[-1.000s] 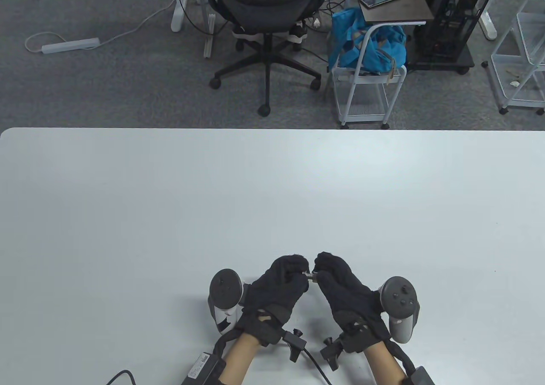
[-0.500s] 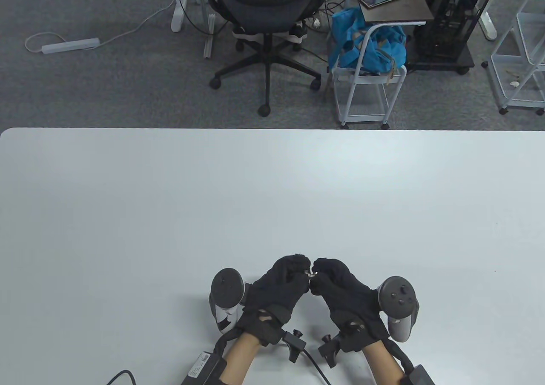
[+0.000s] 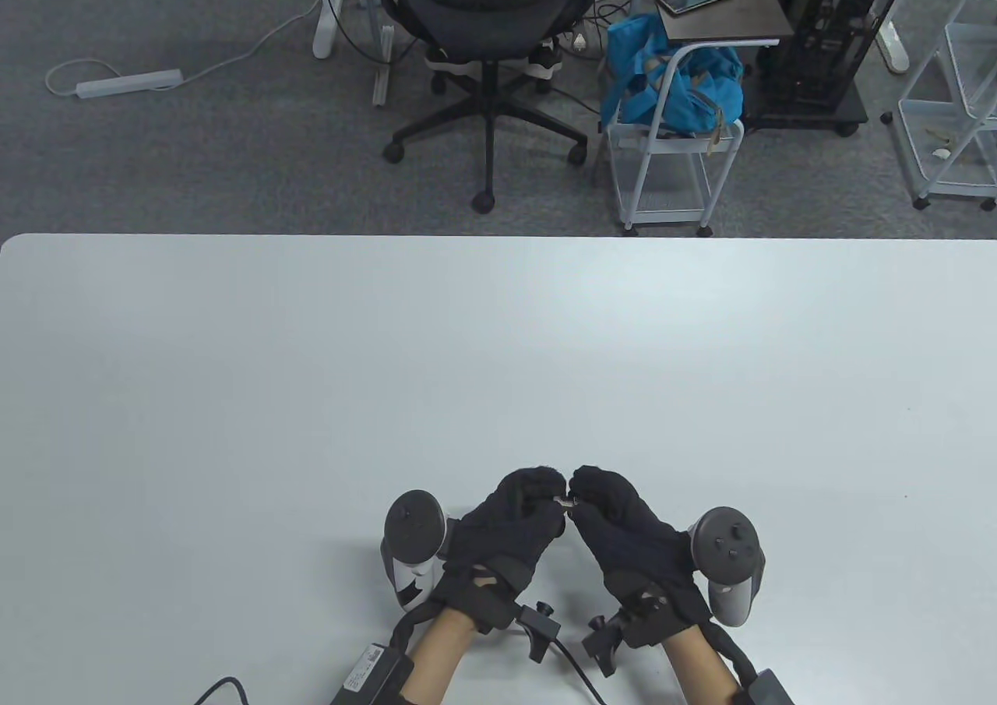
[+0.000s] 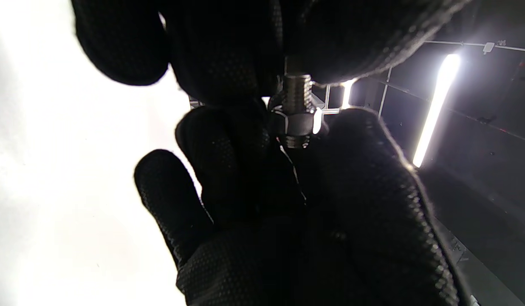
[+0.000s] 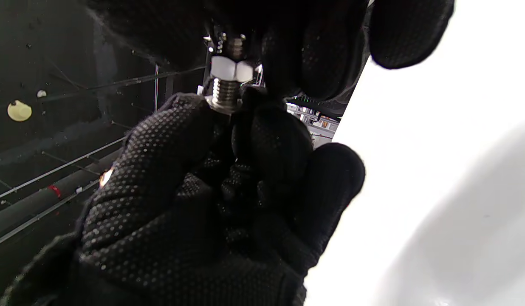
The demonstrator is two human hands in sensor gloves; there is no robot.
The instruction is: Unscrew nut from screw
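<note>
Nut [image 4: 293, 123] on screw [image 4: 297, 91], held above the table [image 3: 311, 362] near its front edge: the nut is best turned in short twists while the screw is kept from spinning and both are held in line. The left hand [image 3: 510, 522] is pinched on one end and the right hand [image 3: 615, 522] on the other, fingertips nearly touching; which hand has the nut cannot be told.

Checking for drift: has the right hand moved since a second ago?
Yes. The right hand edged slightly left toward the left hand, judged against the table's near edge.
</note>
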